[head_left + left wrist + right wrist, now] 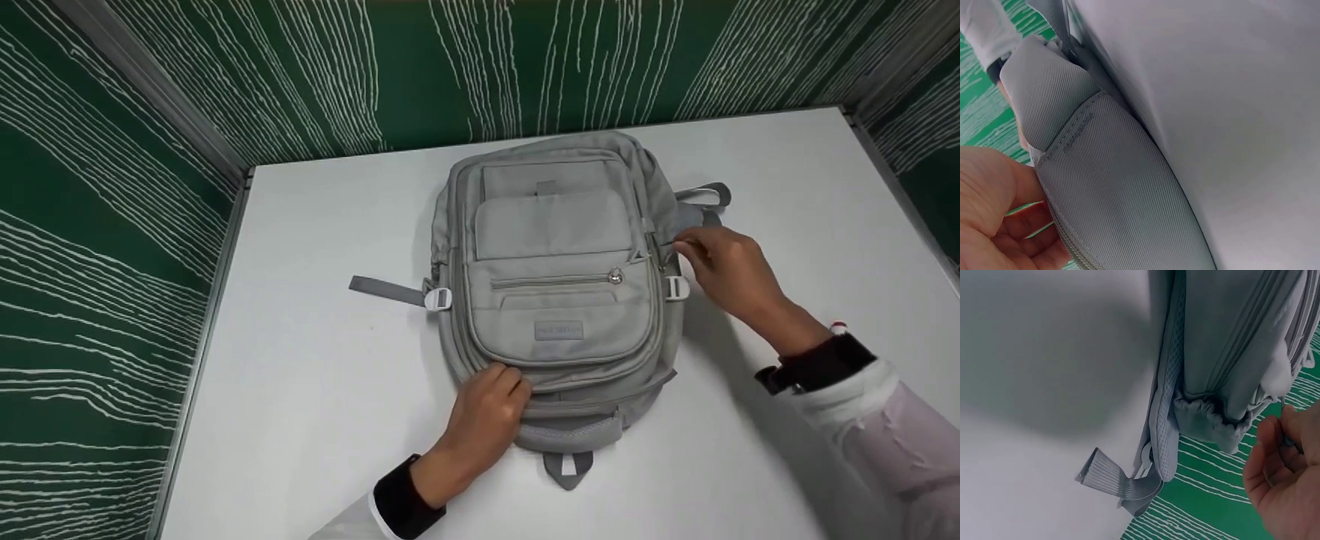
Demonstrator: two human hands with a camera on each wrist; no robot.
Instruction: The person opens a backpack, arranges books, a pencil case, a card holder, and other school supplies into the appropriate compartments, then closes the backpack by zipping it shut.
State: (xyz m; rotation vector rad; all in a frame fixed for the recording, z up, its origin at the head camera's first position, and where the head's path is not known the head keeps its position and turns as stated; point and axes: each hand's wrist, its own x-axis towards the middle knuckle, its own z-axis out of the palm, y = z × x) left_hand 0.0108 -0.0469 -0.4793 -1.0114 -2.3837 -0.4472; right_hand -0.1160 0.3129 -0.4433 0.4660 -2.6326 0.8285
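A grey backpack (559, 300) lies on its back on the white table, its carry handle (574, 435) towards me. My left hand (487, 416) grips the bag's edge near the handle, fingers curled; in the left wrist view this hand (999, 208) holds the fabric beside a zipper seam. At the bag's right side, my right hand (731, 270) pinches a small zipper pull between thumb and forefinger, just above a white side buckle (676, 289). The right wrist view shows the same hand (1292, 467) with a thin metal pull at its fingertips. A front pocket zipper (555, 283) is closed.
A loose strap (386, 289) sticks out left from another white buckle (438, 299). Shoulder strap ends (705, 196) lie at the upper right. Green panels (420, 75) with white streaks stand behind and beside the table (315, 360).
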